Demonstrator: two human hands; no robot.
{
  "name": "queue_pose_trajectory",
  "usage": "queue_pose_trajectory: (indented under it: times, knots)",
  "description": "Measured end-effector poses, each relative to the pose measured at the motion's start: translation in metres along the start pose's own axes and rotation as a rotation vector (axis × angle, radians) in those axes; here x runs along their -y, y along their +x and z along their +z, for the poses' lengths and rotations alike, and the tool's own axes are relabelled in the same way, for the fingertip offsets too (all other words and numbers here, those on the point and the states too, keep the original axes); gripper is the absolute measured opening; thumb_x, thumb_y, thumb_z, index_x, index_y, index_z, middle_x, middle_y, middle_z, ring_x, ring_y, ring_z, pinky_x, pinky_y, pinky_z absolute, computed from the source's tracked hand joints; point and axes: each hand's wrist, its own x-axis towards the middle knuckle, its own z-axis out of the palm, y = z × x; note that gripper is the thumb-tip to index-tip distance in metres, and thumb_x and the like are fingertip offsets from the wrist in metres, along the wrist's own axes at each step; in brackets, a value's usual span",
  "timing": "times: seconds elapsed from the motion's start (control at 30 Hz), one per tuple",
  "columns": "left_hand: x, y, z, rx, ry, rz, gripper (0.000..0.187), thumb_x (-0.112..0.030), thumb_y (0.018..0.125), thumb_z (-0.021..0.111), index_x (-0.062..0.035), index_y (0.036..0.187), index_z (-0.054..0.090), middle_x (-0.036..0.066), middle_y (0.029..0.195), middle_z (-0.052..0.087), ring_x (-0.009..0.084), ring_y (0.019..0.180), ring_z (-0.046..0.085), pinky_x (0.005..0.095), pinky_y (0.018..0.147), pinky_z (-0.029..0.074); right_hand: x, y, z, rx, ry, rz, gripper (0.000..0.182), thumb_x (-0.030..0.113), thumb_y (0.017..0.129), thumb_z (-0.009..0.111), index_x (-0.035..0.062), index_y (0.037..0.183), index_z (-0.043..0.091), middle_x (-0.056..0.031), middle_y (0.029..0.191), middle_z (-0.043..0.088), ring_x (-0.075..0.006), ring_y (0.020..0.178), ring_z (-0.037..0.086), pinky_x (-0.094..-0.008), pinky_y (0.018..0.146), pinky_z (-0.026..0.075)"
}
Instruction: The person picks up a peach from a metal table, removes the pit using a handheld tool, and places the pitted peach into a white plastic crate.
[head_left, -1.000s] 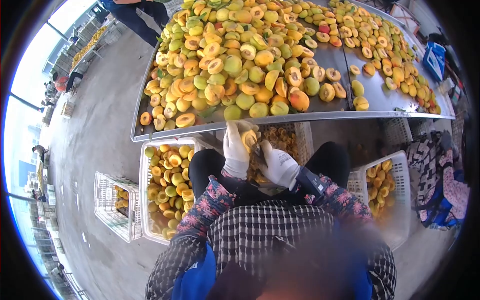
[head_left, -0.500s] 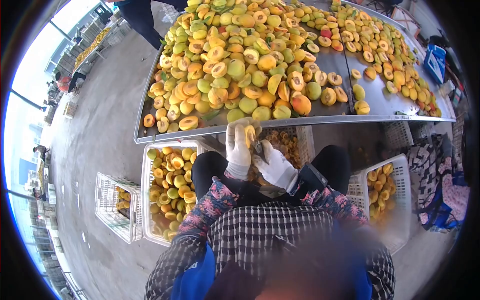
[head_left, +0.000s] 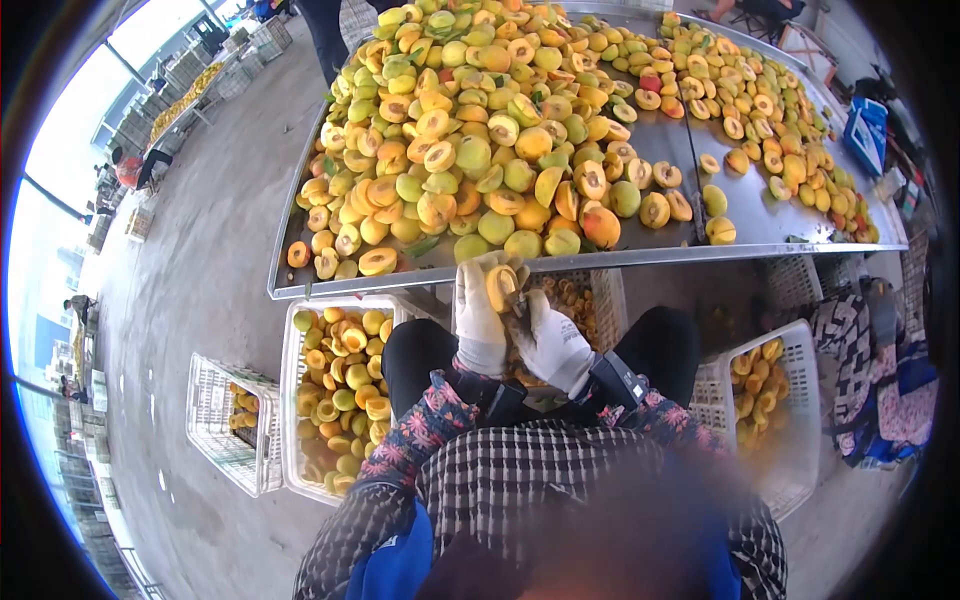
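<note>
Both of my hands wear white gloves and meet just below the table's front edge. My left hand [head_left: 478, 318] grips a halved yellow peach [head_left: 500, 285], cut face toward me. My right hand [head_left: 553, 340] is closed around a small dark tool [head_left: 520, 303] whose tip touches the peach half. Under my hands, between my knees, stands a white crate [head_left: 603, 290] with dark pits and scraps in it.
A metal table [head_left: 650, 245] ahead carries a large heap of whole and halved peaches [head_left: 480, 120]. White crates of peach halves stand at my left [head_left: 340, 385] and right [head_left: 765, 385]. An almost empty crate [head_left: 228, 425] sits farther left. Another person's patterned sleeve [head_left: 880, 370] is at right.
My hands stay together on the peach half and have shifted slightly right and down in view. The tool has moved a little against the fruit.
</note>
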Motion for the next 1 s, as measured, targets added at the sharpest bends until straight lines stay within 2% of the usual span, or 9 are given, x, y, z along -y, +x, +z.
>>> queue_pose_trajectory:
  times: [0.23,0.43,0.53,0.73,0.77,0.87,0.93,0.97,1.0]
  knots:
    - [-0.002,0.001,-0.001,0.023,0.054,0.075,0.034,-0.033,0.104,0.039,-0.0027,0.105,0.052,0.013,0.102,0.061,0.0237,0.093,0.062,0.0384,0.087,0.052,0.0,0.007,-0.013,0.124,-0.018,-0.028,0.031,0.021,0.092,0.055,-0.0007,0.108,0.04,-0.03,0.078,0.061,-0.0492,0.075,0.059,-0.0532,0.061,0.044]
    - [-0.001,0.003,-0.015,0.034,0.145,-0.085,0.033,-0.033,0.102,0.043,-0.0032,0.099,0.055,0.011,0.097,0.063,0.0223,0.087,0.062,0.0352,0.08,0.052,-0.003,0.003,-0.01,0.14,-0.021,0.046,0.029,0.02,0.091,0.055,0.0004,0.108,0.042,-0.0298,0.08,0.062,-0.049,0.078,0.059,-0.053,0.064,0.046]
    - [0.009,0.004,-0.014,0.017,0.116,0.127,0.034,-0.034,0.102,0.043,-0.0029,0.099,0.056,0.013,0.093,0.063,0.0225,0.084,0.062,0.0345,0.077,0.052,-0.004,-0.006,0.002,0.085,0.093,-0.003,0.029,0.02,0.091,0.055,0.0005,0.109,0.042,-0.0294,0.083,0.062,-0.0485,0.081,0.06,-0.0522,0.066,0.047]
    - [0.001,0.014,-0.025,0.063,0.159,-0.169,0.036,-0.035,0.102,0.042,-0.002,0.098,0.056,0.013,0.09,0.064,0.0231,0.08,0.064,0.035,0.074,0.053,-0.016,-0.001,-0.009,0.254,0.096,0.091,0.032,0.012,0.09,0.057,-0.0037,0.115,0.045,-0.0251,0.088,0.062,-0.0445,0.085,0.061,-0.0445,0.072,0.049]
    - [0.002,0.02,-0.034,0.102,0.169,-0.228,0.038,-0.036,0.102,0.041,-0.0014,0.098,0.057,0.013,0.089,0.063,0.0231,0.078,0.064,0.0347,0.073,0.054,-0.021,-0.003,-0.006,0.229,0.187,0.06,0.031,0.01,0.091,0.055,-0.0041,0.117,0.046,-0.0249,0.096,0.06,-0.0413,0.09,0.06,-0.0425,0.077,0.049]
    - [0.004,0.015,-0.028,0.056,0.141,-0.178,0.039,-0.038,0.102,0.041,-0.0021,0.1,0.057,0.012,0.088,0.064,0.0229,0.078,0.064,0.0334,0.072,0.053,-0.037,-0.007,-0.003,0.222,-0.315,-0.479,0.028,0.005,0.092,0.053,-0.0034,0.118,0.047,-0.0201,0.104,0.057,-0.032,0.096,0.058,-0.0373,0.084,0.047]
    - [0.007,0.009,-0.021,-0.033,0.072,-0.167,0.038,-0.038,0.103,0.04,-0.0031,0.103,0.056,0.01,0.086,0.063,0.0206,0.077,0.063,0.0318,0.07,0.052,-0.018,-0.005,-0.002,0.235,0.436,0.138,0.029,0.006,0.094,0.051,-0.0007,0.122,0.05,-0.0171,0.113,0.058,-0.0261,0.106,0.056,-0.0353,0.092,0.045]
    - [0.016,0.013,-0.026,0.008,0.146,-0.033,0.047,-0.046,0.102,0.036,-0.0041,0.109,0.054,0.011,0.094,0.063,0.0227,0.081,0.062,0.0372,0.077,0.054,-0.017,-0.003,0.004,0.187,0.591,0.191,0.028,0.004,0.094,0.052,-0.0017,0.121,0.049,-0.013,0.112,0.059,-0.0193,0.104,0.054,-0.0331,0.093,0.044]
    - [0.036,0.025,-0.05,0.093,0.302,0.143,0.042,-0.041,0.103,0.038,-0.0035,0.108,0.056,0.01,0.094,0.063,0.0208,0.081,0.062,0.0371,0.078,0.055,-0.024,-0.003,0.013,0.169,0.828,0.262,0.027,0.003,0.094,0.052,-0.0019,0.12,0.049,-0.0116,0.113,0.059,-0.0179,0.104,0.053,-0.0319,0.095,0.043]
